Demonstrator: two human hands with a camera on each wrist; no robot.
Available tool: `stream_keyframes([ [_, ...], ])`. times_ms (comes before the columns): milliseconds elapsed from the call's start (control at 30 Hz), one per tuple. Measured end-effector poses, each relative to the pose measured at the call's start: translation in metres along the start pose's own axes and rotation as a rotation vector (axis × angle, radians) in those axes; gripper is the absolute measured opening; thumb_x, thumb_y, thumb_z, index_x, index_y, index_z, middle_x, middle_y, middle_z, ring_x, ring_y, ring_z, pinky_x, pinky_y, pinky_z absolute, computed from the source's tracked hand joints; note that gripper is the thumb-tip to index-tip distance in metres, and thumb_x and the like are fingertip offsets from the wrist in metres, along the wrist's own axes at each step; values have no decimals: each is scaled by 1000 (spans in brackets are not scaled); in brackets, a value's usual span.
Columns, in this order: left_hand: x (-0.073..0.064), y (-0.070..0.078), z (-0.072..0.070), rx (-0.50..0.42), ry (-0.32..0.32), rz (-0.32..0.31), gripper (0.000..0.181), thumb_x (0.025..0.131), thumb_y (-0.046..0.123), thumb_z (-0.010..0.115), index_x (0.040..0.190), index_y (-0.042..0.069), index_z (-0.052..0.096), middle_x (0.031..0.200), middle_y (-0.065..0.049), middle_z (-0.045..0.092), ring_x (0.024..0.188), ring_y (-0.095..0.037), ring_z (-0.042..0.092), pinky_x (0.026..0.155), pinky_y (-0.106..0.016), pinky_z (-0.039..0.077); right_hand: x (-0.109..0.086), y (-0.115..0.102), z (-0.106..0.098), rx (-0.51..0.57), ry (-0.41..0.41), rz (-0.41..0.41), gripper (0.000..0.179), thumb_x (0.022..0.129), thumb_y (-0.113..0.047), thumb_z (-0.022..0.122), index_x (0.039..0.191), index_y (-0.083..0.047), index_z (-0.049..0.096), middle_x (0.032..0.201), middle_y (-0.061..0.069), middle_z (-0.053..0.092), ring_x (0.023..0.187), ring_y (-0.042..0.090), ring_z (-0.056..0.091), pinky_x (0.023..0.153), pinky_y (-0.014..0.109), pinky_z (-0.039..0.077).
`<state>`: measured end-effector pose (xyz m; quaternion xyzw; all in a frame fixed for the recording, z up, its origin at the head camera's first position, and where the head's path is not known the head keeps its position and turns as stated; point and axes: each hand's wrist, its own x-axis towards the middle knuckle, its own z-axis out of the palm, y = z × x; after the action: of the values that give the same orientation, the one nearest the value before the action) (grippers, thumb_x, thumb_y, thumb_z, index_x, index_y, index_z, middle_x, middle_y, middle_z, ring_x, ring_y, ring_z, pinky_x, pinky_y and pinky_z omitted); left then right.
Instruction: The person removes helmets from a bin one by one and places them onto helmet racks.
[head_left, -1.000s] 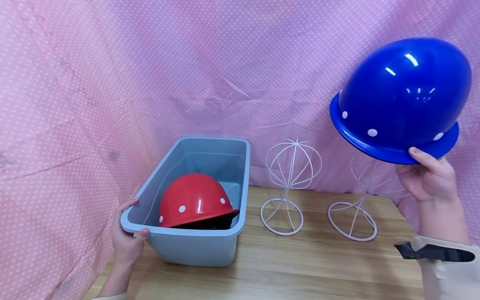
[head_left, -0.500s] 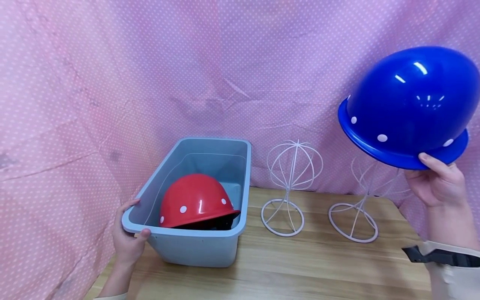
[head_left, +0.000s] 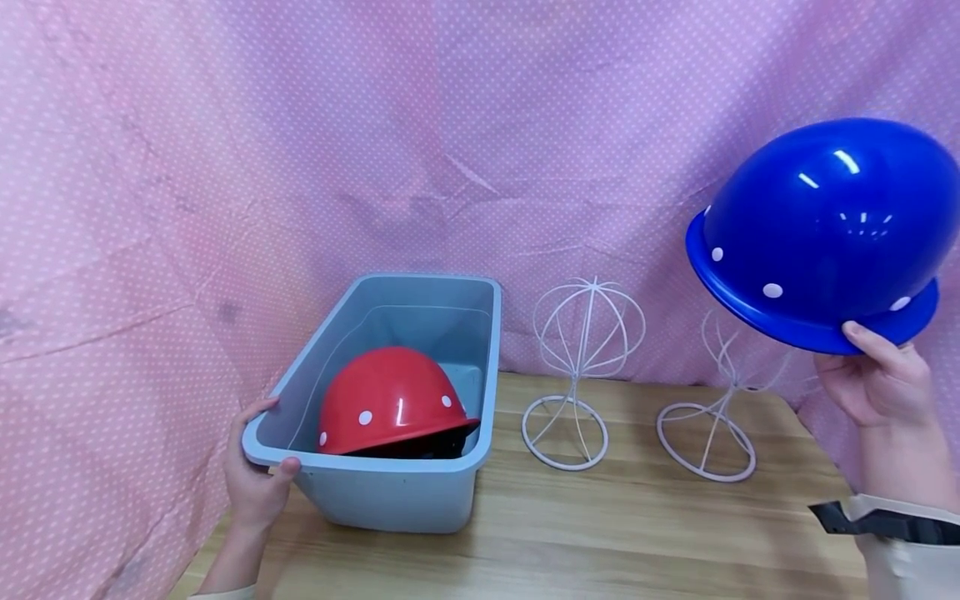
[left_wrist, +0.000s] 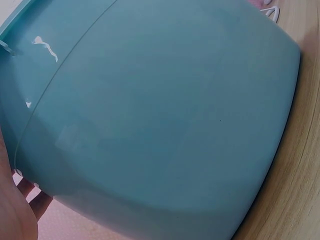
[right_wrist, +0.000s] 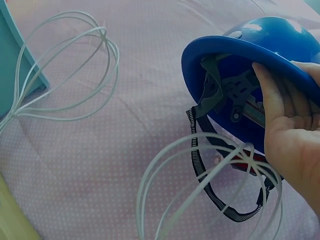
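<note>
A blue hard hat (head_left: 832,225) is up at the right, its brim pinched between the thumb and fingers of my right hand (head_left: 877,383). In the right wrist view its inner harness shows, and a striped chin strap (right_wrist: 205,175) dangles beside a white wire stand (right_wrist: 150,185). The hat overlaps the top of the right wire stand (head_left: 705,442) in the head view. My left hand (head_left: 255,475) grips the near left corner of a grey-blue plastic bin (head_left: 390,500). Inside that bin a red hard hat (head_left: 390,400) lies tilted, dome up.
A second white wire stand (head_left: 573,375) with a round cage top stands between the bin and the right stand. All rest on a wooden table (head_left: 585,533). Pink dotted cloth (head_left: 450,125) hangs behind and along the left side.
My right hand has moved right and down with the blue hard hat, bringing it lower over the right wire stand. The left hand and the bin have stayed in place.
</note>
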<state>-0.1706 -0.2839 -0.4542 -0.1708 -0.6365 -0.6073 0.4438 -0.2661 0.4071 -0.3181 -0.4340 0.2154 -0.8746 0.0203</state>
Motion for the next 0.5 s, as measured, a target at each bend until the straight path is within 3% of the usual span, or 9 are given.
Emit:
stream_keyframes([
  [300,0,-5,1,-64,11,7,87,79,24,94,142,-16,50,139,-10,63,123,-21,58,98,-13,52,-9,-4,-12,22,44,-12,49,102,14,12,137,8,45,128,30,64,101,44,73,87,49,63],
  [333,-1,-5,1,-58,9,4,86,79,24,94,142,-16,50,139,-10,63,123,-21,58,98,-13,52,-10,-5,-13,26,42,-13,48,102,14,12,138,8,45,126,30,63,96,43,72,80,44,63],
  [433,-1,-4,2,-40,0,4,86,80,25,93,143,-16,49,140,-9,63,124,-20,58,99,-13,51,-14,-6,-16,44,42,-21,47,103,13,11,134,9,45,117,30,62,78,38,62,59,32,44],
  [500,-1,-3,1,-23,-5,4,85,81,25,92,143,-15,49,140,-8,63,125,-20,58,100,-13,51,-17,-6,-18,44,47,-31,46,103,12,10,133,9,45,115,29,61,75,37,59,57,32,37],
])
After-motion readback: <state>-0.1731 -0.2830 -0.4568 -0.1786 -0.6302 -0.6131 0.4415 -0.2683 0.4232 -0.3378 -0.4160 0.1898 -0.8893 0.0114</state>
